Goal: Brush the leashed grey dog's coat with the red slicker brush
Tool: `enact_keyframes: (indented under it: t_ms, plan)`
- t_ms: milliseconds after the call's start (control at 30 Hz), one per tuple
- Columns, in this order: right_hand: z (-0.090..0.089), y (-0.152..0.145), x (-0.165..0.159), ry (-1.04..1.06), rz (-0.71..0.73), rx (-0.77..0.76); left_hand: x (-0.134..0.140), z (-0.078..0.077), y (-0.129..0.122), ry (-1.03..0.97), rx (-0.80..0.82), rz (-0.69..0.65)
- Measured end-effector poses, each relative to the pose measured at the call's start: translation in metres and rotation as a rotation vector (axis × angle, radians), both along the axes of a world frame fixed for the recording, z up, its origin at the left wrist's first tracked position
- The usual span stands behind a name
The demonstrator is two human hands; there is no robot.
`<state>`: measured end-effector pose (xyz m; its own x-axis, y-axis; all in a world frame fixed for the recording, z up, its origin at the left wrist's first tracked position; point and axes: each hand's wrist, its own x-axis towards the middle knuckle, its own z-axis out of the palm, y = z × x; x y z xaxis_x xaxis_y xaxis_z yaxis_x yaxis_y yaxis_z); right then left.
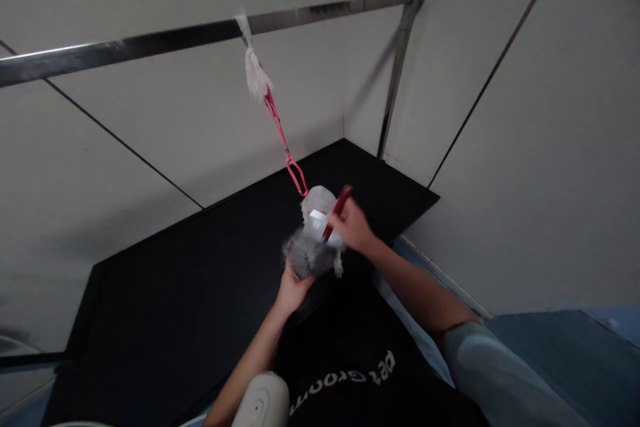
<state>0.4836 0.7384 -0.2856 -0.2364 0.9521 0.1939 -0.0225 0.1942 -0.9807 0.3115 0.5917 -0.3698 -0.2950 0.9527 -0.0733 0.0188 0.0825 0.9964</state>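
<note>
A small, fluffy grey-and-white animal (306, 250) is on the black ridged table, close to my body. Its face cannot be made out. My left hand (294, 288) is closed on the animal's grey fur at the near side, with some fingers hidden under it. Over the animal's other side, my right hand (353, 223) grips a dark red tool (343, 200), blurred, so its kind is unclear. A bright pale patch shows on the animal beside the tool. Just beyond the animal, a pink looped cord (296, 173) hangs down, its lower end beside the pale fur.
The black table (190, 287) stands against light wall panels. A metal bar (150, 43) crosses above it, with white cloth (256, 73) tied on, holding the pink cord. A metal post (397, 73) rises at the right. A white rounded device (265, 400) is near my apron (350, 347).
</note>
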Motion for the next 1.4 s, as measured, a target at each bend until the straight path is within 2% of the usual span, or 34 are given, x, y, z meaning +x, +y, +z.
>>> enact_keyframes:
  t_ms: [67, 100, 200, 233, 267, 367, 433, 500, 567, 667, 733, 800, 867, 900, 933, 1067, 1133, 1233, 1267, 1400]
  plan:
    - [-0.008, -0.011, -0.004, -0.015, 0.228, -0.07, -0.008, 0.004, 0.002, -0.038, -0.04, -0.035]
    - [-0.012, -0.016, -0.006, -0.005, 0.181, -0.101, -0.013, 0.007, 0.004, -0.051, -0.057, -0.049]
    - [-0.021, -0.026, -0.007, 0.062, -0.172, -0.097, -0.028, 0.019, 0.008, -0.058, -0.085, -0.112]
    - [-0.023, -0.029, -0.008, 0.087, -0.232, -0.081, -0.031, 0.023, 0.01, -0.055, -0.098, -0.142]
    - [-0.026, -0.033, -0.009, 0.108, -0.224, -0.074, -0.034, 0.026, 0.011, -0.053, -0.114, -0.168]
    - [-0.034, -0.043, -0.014, 0.168, 0.028, -0.127, -0.039, 0.035, 0.014, -0.055, -0.15, -0.201]
    - [-0.04, -0.044, -0.014, 0.214, -0.075, -0.167, -0.04, 0.04, 0.014, -0.061, -0.153, -0.187]
    - [-0.044, -0.043, -0.012, 0.257, -0.296, -0.169, -0.04, 0.046, 0.014, -0.067, -0.159, -0.187]
    - [-0.047, -0.045, -0.012, 0.284, -0.37, -0.157, -0.04, 0.051, 0.014, -0.065, -0.176, -0.201]
    - [-0.051, -0.05, -0.018, 0.291, -0.153, -0.188, -0.039, 0.057, 0.016, -0.052, -0.192, -0.215]
    - [-0.053, -0.047, -0.023, 0.314, -0.089, -0.256, -0.038, 0.059, 0.018, -0.042, -0.188, -0.207]
    - [-0.054, -0.037, -0.023, 0.336, -0.201, -0.317, -0.037, 0.059, 0.019, -0.023, -0.19, -0.203]
    - [-0.054, -0.029, -0.022, 0.356, -0.356, -0.313, -0.038, 0.06, 0.019, -0.003, -0.203, -0.211]
    - [-0.053, -0.028, -0.022, 0.369, -0.384, -0.296, -0.039, 0.06, 0.019, 0.003, -0.21, -0.212]
    - [-0.053, -0.029, -0.023, 0.387, -0.381, -0.279, -0.04, 0.06, 0.02, 0.01, -0.216, -0.21]
    - [-0.057, -0.035, -0.031, 0.426, -0.21, -0.322, -0.048, 0.063, 0.022, 0.013, -0.25, -0.245]
    - [-0.061, -0.03, -0.03, 0.436, -0.24, -0.349, -0.054, 0.065, 0.023, -0.022, -0.302, -0.288]
    - [-0.069, -0.024, -0.024, 0.469, -0.389, -0.342, -0.065, 0.066, 0.027, -0.105, -0.403, -0.33]
    - [-0.071, -0.026, -0.024, 0.479, -0.388, -0.337, -0.069, 0.066, 0.029, -0.122, -0.431, -0.333]
    - [-0.08, -0.046, -0.035, 0.514, -0.224, -0.375, -0.078, 0.066, 0.035, -0.143, -0.53, -0.352]
